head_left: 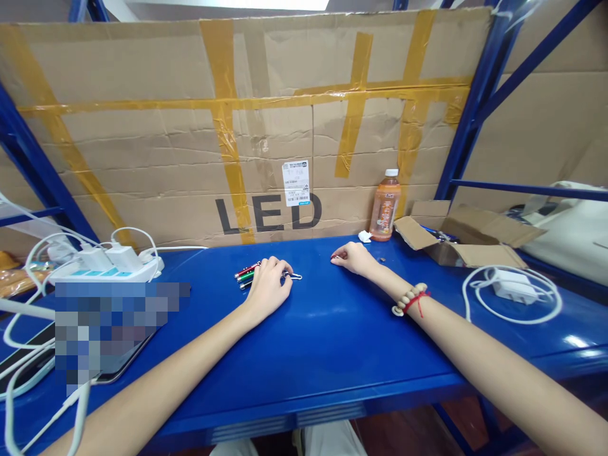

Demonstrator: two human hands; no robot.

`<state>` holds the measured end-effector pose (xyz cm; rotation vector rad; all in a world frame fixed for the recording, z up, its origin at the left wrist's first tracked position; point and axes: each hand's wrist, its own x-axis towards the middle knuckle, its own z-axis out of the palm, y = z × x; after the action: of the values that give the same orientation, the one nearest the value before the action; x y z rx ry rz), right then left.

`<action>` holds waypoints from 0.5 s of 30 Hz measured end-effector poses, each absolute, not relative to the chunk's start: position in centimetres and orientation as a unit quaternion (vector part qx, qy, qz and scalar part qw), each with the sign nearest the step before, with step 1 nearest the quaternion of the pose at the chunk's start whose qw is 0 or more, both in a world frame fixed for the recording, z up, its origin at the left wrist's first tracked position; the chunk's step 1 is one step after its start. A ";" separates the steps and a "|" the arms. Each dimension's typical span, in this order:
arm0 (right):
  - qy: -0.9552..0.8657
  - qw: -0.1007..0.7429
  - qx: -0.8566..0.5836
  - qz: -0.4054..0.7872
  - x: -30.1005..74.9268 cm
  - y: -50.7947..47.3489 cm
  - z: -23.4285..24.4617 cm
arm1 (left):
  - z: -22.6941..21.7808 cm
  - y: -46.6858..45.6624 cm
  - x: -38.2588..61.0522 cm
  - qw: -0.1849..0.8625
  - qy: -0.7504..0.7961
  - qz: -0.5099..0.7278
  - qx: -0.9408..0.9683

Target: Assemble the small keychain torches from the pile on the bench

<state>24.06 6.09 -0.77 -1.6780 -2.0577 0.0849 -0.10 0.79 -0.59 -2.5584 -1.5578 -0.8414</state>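
On the blue tabletop (327,354), toward its far edge and left of the middle, the left hand (270,284) lies over a small bunch of slim tubes: a red tube (247,270), a green tube (246,277) and a dark one (246,285). A metal clip (295,276) pokes out on the other side of that hand. Its fingers are curved downward; whether they grip the tubes or merely rest on them, I cannot tell. The right hand (355,258), nearer the far edge, has thumb and forefinger pressed together on a tiny red piece (335,257), mostly hidden.

The likeliest trouble is with that piece: so little shows past the fingertips that a loose pinch could let it slip and skid over the smooth surface. The tubes look round, so a nudge from the left hand could set them rolling apart. The clip might catch on a finger and drag them along. On the right wrist, the red string of the beaded bracelet (409,300) hangs loose and could snag. If the right arm swung outward, it could knock the drink bottle (385,206) at the far edge or the open box (446,254) toward the far right corner.
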 end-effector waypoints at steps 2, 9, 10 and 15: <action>-0.748 0.244 -0.616 0.038 24.1 6.2 -0.8 | -0.6 0.8 -0.1 0.013 -0.501 -0.270 -0.822; -0.741 0.265 -0.614 0.059 24.3 5.9 -0.5 | -0.6 0.8 -0.2 0.011 -0.496 -0.273 -0.824; -0.741 0.269 -0.612 0.060 24.3 5.8 -0.5 | -0.6 0.8 -0.2 0.011 -0.495 -0.275 -0.824; -0.727 0.296 -0.617 0.060 24.6 5.3 0.5 | -0.7 0.9 -0.2 0.007 -0.494 -0.280 -0.823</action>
<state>24.58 5.29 0.47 -1.6405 -1.9338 0.1587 -0.23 0.87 -0.67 -2.5732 -1.5463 -0.8763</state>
